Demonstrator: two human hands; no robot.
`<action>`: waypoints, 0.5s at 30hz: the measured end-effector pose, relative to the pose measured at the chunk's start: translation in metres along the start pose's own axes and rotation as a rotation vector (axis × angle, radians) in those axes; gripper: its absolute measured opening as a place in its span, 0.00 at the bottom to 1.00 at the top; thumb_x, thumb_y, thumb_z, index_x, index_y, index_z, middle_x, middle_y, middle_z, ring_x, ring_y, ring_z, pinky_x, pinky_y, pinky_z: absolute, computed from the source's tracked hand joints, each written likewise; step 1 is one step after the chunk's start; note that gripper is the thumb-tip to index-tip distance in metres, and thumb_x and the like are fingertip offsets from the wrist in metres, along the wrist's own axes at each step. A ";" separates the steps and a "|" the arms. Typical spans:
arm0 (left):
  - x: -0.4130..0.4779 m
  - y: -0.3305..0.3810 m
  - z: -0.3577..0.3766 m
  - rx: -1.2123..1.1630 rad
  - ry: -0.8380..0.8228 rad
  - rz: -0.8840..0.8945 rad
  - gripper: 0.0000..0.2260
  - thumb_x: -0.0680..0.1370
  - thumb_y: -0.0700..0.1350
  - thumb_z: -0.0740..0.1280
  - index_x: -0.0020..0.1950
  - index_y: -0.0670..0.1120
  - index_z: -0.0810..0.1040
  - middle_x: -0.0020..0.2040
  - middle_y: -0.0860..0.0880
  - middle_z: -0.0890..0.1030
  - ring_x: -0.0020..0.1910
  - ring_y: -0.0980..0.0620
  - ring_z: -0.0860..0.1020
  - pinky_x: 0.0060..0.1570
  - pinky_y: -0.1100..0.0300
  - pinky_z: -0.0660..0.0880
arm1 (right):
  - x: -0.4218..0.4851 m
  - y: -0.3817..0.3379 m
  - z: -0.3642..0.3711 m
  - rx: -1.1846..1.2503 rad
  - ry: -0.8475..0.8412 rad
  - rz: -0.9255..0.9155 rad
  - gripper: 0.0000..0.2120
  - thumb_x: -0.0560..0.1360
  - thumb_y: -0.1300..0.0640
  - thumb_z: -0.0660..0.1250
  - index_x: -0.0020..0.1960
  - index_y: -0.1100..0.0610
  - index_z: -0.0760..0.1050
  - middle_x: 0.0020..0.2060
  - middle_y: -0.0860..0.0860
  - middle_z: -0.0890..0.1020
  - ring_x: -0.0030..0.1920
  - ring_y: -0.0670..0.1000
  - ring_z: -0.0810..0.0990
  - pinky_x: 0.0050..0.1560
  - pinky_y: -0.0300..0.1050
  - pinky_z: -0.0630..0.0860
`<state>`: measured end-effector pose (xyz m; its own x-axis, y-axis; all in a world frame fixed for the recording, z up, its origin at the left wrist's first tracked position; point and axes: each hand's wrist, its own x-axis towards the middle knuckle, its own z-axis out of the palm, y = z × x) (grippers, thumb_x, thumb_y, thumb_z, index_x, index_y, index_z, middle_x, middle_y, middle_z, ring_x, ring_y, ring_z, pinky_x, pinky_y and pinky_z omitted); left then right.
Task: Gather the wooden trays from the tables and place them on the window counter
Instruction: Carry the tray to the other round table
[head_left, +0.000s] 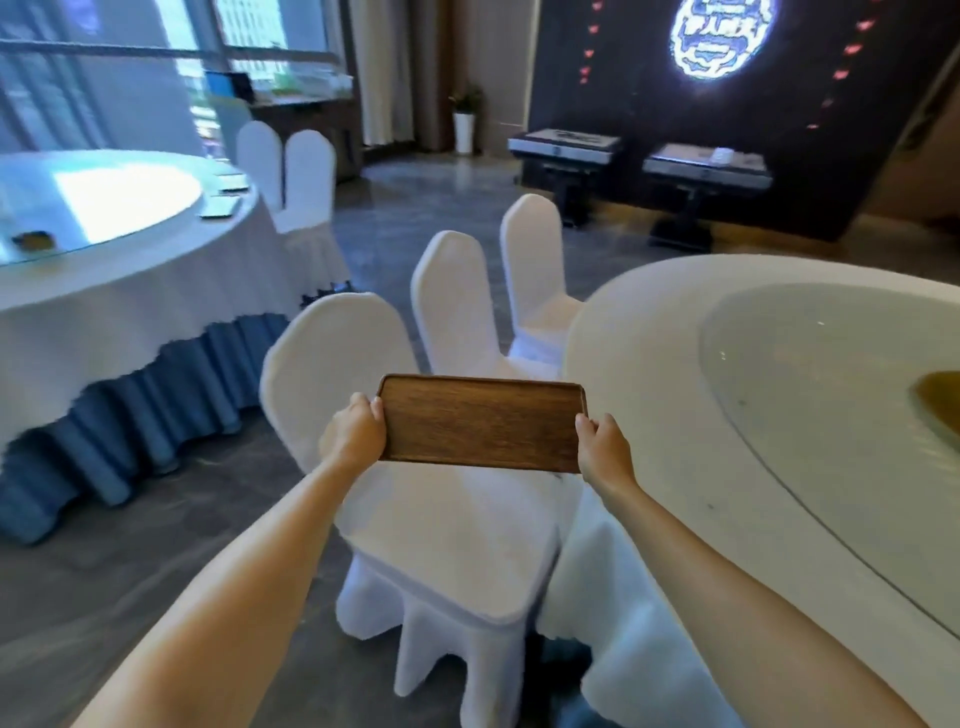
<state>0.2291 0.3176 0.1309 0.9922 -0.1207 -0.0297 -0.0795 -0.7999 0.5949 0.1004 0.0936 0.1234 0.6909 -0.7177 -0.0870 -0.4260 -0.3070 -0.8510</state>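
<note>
a wooden tray (480, 423) sits at the centre of the frame, held level in the air between both hands, its dark grained inside facing up and empty. the left hand (354, 431) is clamped on the tray's left short end, thumb on the rim and fingers curled underneath. the right hand (602, 449) grips the right short end the same way, thumb over the edge. both bare forearms reach in from the bottom corners of the frame.

the tray hangs above a white-covered chair (415, 519) in the lower middle, touching no surface. two more covered chairs (457, 301) stand in a row just behind it, toward the centre. at the right edge is a round surface (649, 374) in a white cloth with a glass turntable (831, 389) on it. at the upper left is another round surface (130, 291) with a white cloth and blue pleated skirt; small flat items lie near its far rim, too blurred to identify. beyond it, at the upper left by the windows, is the window counter (301, 101) with some blurred things on top, well apart from the tray.
</note>
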 end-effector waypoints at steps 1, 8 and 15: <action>0.009 -0.020 -0.017 -0.009 0.026 -0.014 0.17 0.82 0.50 0.47 0.50 0.39 0.68 0.56 0.36 0.77 0.51 0.39 0.75 0.49 0.50 0.70 | 0.000 -0.017 0.024 -0.004 -0.022 -0.031 0.12 0.80 0.52 0.52 0.43 0.58 0.64 0.38 0.51 0.71 0.45 0.54 0.70 0.46 0.45 0.64; 0.079 -0.171 -0.140 -0.026 0.167 -0.169 0.19 0.82 0.49 0.48 0.55 0.36 0.69 0.57 0.35 0.77 0.56 0.36 0.74 0.46 0.51 0.67 | -0.020 -0.130 0.206 0.008 -0.169 -0.146 0.13 0.80 0.53 0.54 0.40 0.59 0.66 0.34 0.52 0.72 0.44 0.56 0.73 0.49 0.54 0.73; 0.132 -0.285 -0.230 -0.039 0.269 -0.284 0.18 0.82 0.49 0.49 0.56 0.36 0.70 0.56 0.34 0.77 0.55 0.36 0.75 0.46 0.50 0.67 | -0.039 -0.215 0.347 0.009 -0.341 -0.207 0.13 0.80 0.52 0.53 0.42 0.59 0.68 0.36 0.52 0.74 0.43 0.54 0.73 0.48 0.53 0.74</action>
<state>0.4051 0.6652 0.1420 0.9641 0.2652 0.0111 0.2007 -0.7557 0.6234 0.3677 0.4048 0.1304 0.9165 -0.3921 -0.0790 -0.2534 -0.4163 -0.8732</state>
